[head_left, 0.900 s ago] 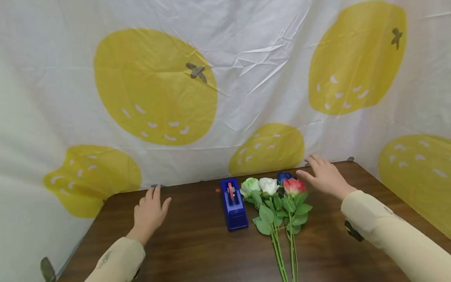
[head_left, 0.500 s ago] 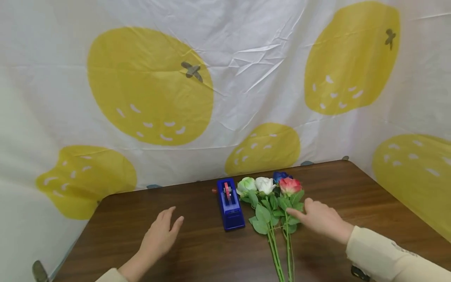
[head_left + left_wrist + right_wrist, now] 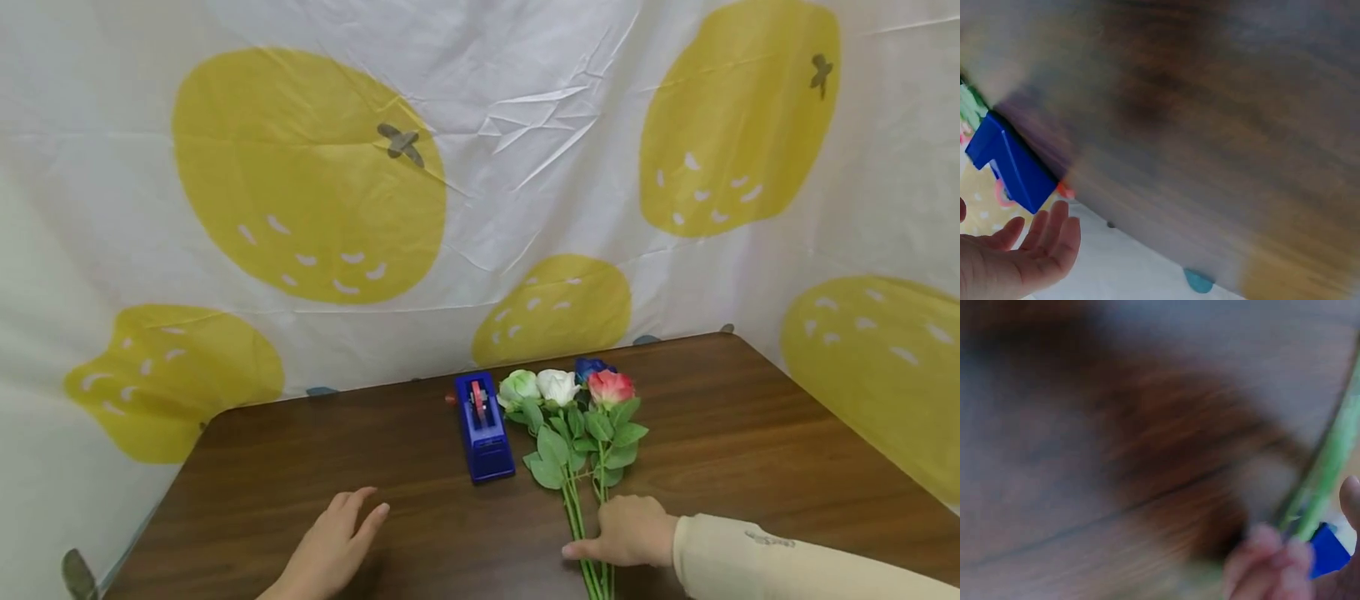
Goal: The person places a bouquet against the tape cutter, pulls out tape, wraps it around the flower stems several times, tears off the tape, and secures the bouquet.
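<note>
Several long-stemmed roses lie together on the table: a pale green rose (image 3: pixel 518 388), a white rose (image 3: pixel 557 387), a blue rose (image 3: pixel 592 368) and a pinkish-red rose (image 3: pixel 611 387). Over their lower stems (image 3: pixel 573 517) is my right hand (image 3: pixel 633 532), its thumb straight and reaching across them. In the right wrist view, blurred fingertips (image 3: pixel 1275 556) are right at the stems (image 3: pixel 1329 462), with the thumb apart from them. My left hand (image 3: pixel 330 542) holds nothing; its fingers are relaxed. Left of the roses stands a blue tape dispenser (image 3: pixel 487 446) with a red-centred roll.
The dark wooden table (image 3: pixel 315 442) meets a white cloth (image 3: pixel 517 192) with yellow fruit prints along its back. The cloth also hangs at both sides. A small reddish thing (image 3: pixel 451 399) sits at the dispenser's left side.
My right hand has come down from beside the rose heads to the lower stems. My left hand has drawn back toward me. The roses and dispenser keep their places on the table.
</note>
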